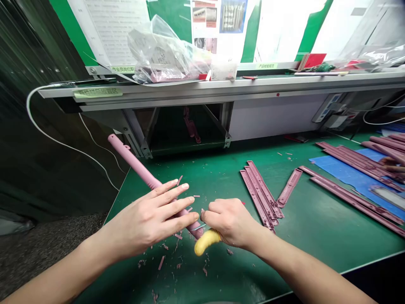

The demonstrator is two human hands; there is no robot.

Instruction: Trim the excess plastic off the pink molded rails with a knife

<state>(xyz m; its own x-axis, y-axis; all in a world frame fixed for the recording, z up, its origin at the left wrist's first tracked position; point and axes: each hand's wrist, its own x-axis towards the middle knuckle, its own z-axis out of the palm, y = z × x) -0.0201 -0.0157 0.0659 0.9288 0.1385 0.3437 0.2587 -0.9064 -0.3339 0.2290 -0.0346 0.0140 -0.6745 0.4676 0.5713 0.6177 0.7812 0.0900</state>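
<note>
A long pink plastic bar (134,161) lies slantwise on the green work table, its far end at the upper left. My left hand (152,213) rests across it with the fingers stretched out, covering its middle. Close to the bar's near end, my right hand (229,221) is closed, with a yellow finger cot (207,242) on its thumb. A thin, pale, blade-like tool (198,227) shows between this hand and the bar; most of it is hidden. Pink shavings (161,262) are scattered around the bar.
Flat pink plastic strips (261,194) lie right of my hands, with longer ones (354,198) beyond. More pink parts lie on a blue sheet (335,166), where another person's hand (392,162) shows. A metal shelf (190,95) at the back carries a clear plastic bag (167,55).
</note>
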